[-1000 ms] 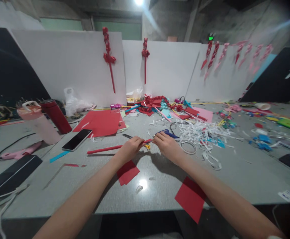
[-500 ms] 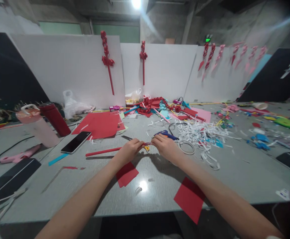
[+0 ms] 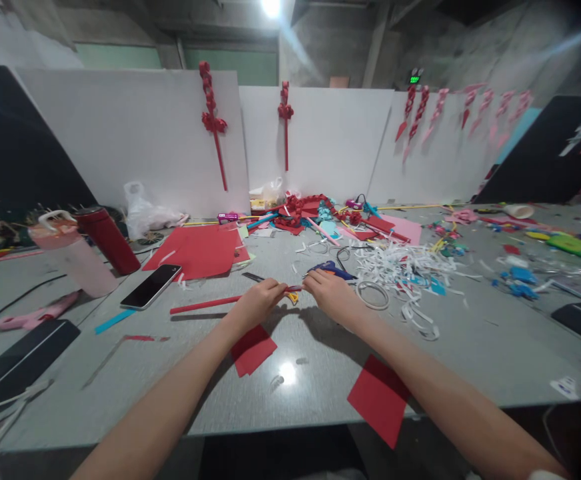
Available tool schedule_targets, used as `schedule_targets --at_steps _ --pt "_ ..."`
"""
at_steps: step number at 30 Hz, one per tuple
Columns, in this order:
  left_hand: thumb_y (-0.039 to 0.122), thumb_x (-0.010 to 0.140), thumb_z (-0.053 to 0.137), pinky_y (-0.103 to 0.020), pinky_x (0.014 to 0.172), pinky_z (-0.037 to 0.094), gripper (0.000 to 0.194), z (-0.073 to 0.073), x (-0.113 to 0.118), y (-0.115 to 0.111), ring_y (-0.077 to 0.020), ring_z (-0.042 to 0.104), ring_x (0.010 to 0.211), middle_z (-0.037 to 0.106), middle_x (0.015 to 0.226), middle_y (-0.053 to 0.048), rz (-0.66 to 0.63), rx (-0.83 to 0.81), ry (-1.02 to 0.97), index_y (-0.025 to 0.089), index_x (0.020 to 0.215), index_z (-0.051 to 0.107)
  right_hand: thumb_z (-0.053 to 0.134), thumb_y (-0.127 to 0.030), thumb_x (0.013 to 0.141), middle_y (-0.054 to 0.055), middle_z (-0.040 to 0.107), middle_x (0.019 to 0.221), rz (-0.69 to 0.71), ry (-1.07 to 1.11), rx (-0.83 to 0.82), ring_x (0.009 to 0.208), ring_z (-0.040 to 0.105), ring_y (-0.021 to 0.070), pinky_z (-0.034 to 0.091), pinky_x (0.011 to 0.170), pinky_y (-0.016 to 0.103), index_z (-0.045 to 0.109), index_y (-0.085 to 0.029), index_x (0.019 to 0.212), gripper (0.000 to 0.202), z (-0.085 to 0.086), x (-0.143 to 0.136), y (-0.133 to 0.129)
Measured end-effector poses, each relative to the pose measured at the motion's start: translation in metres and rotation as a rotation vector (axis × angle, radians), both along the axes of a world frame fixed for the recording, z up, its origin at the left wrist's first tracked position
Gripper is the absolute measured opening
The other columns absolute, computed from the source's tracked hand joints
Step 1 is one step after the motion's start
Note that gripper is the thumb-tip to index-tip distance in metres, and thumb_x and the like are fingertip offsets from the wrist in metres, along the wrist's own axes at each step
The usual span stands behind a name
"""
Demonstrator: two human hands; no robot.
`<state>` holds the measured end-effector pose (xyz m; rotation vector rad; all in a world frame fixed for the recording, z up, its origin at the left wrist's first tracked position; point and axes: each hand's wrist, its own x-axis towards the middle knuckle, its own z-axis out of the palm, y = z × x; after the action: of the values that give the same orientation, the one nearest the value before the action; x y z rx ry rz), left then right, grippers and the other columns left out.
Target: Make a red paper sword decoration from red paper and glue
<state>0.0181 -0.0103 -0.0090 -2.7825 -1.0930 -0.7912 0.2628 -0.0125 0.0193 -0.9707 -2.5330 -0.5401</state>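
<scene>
A thin red paper stick [image 3: 205,305] runs level above the table, its long end pointing left. My left hand [image 3: 255,301] is closed around it, fingers pinched near its right part. At the stick's right end, my right hand [image 3: 329,292] has its fingertips pinched together; the exact grip is partly hidden. Yellow handles, seemingly of scissors [image 3: 293,298], show just below between the hands. Beneath my left forearm lie small red paper pieces [image 3: 254,352]. A red paper square [image 3: 379,402] hangs over the table's front edge by my right forearm. Behind my right hand rests a blue glue gun [image 3: 334,269].
To the left are a phone [image 3: 151,287], a pink glue gun [image 3: 38,315], a red flask [image 3: 108,240] and a pale bottle [image 3: 78,257]. Shredded white paper [image 3: 400,267] and a white ring [image 3: 373,295] lie right. Large red sheets [image 3: 195,250] are behind.
The view has shifted very slightly. Both hands keep their places at the red paper stick, with no other clear change.
</scene>
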Motion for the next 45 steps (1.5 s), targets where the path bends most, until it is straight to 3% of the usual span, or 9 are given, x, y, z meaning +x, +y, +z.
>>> schedule_targets --at_steps 12,29,45 --pt "0.030 0.108 0.040 -0.028 0.074 0.050 0.029 -0.0079 -0.0023 0.0094 -0.0164 0.061 0.078 0.061 0.089 -0.007 -0.017 -0.003 0.019 0.017 0.113 0.066 0.055 -0.022 0.103 0.008 0.063 0.095 0.039 0.079 0.012 0.092 0.057 0.0248 0.045 0.080 0.037 0.061 -0.018 0.096 0.010 -0.0006 -0.0034 0.0008" --pt "0.028 0.106 0.044 -0.027 0.074 0.050 0.025 -0.0047 -0.0028 0.0077 -0.0160 0.062 0.077 0.061 0.087 -0.006 -0.002 0.018 0.016 0.017 0.113 0.066 0.054 -0.025 0.104 0.008 0.064 0.092 0.020 0.039 0.016 0.092 0.059 0.0244 0.045 0.079 0.035 0.063 -0.017 0.094 0.015 0.0025 0.0016 0.0023" --pt "0.029 0.107 0.043 -0.028 0.076 0.052 0.026 -0.0048 -0.0040 0.0083 -0.0164 0.063 0.080 0.062 0.091 -0.006 0.002 0.031 -0.010 0.018 0.115 0.065 0.050 -0.025 0.106 0.008 0.066 0.097 0.037 0.130 0.004 0.092 0.059 0.0233 0.043 0.082 0.036 0.062 -0.017 0.100 0.016 0.0039 0.0003 -0.0008"
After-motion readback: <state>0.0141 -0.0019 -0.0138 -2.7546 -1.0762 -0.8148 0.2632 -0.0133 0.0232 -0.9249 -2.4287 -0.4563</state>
